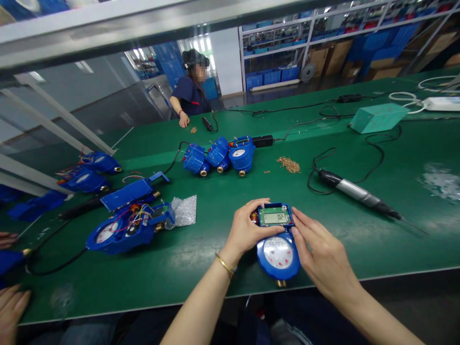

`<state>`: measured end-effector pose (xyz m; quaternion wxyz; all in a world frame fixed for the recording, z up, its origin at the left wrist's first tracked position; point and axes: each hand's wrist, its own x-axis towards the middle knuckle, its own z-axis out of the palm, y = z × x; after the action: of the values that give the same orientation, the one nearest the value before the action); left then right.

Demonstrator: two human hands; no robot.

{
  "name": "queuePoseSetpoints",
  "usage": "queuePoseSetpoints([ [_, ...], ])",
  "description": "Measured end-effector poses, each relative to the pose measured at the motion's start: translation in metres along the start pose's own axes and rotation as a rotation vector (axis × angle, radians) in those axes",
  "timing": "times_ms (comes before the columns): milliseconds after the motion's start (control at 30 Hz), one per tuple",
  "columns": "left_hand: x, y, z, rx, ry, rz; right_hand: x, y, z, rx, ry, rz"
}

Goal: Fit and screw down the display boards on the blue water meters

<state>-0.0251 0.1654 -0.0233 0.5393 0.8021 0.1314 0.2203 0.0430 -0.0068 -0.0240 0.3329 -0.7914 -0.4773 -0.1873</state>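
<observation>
A blue water meter (278, 256) sits near the front edge of the green bench, its round white dial facing up. At its top is a blue housing with a circuit board and a small LCD display (275, 218). My left hand (245, 229) grips the housing from the left, thumb along its lower edge. From the right, my right hand (319, 244) holds the housing's other side between its fingers and thumb. Part of the meter's left side is hidden behind my left hand.
An electric screwdriver (359, 192) lies to the right, and a pile of small brass screws (289, 165) beyond the meter. Several blue meters (217, 154) stand farther back. On the left are an opened meter (122, 230), a silver bag (186, 211) and a co-worker's hand (12, 304). Another person (192, 88) sits opposite.
</observation>
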Motion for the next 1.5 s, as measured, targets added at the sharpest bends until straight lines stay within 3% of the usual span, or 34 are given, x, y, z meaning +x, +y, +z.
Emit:
queuePoseSetpoints([
  [133,-0.002,0.003,-0.002,0.034,-0.035,0.002,-0.003,0.004,0.000,-0.084,0.002,-0.048],
  [333,-0.001,0.002,-0.020,0.011,-0.246,0.122,-0.004,0.008,-0.003,-0.057,-0.034,-0.082],
  [633,0.002,-0.007,-0.027,0.014,-0.279,0.078,-0.001,0.011,-0.008,-0.045,-0.086,-0.144],
  [767,0.003,-0.007,-0.026,-0.007,-0.277,0.062,0.005,0.021,-0.009,0.073,-0.120,-0.020],
  [933,0.004,-0.006,-0.022,-0.026,-0.295,0.056,0.018,0.036,-0.006,0.265,-0.286,0.165],
  [1200,0.004,-0.013,-0.031,-0.090,-0.454,0.087,0.026,0.036,-0.010,0.309,-0.372,0.221],
  [1333,0.000,-0.017,-0.030,-0.148,-0.427,0.076,0.026,0.035,-0.011,0.298,-0.358,0.206],
  [1500,-0.005,-0.019,-0.018,-0.185,-0.294,0.007,0.026,0.032,-0.012,0.279,-0.337,0.186],
])
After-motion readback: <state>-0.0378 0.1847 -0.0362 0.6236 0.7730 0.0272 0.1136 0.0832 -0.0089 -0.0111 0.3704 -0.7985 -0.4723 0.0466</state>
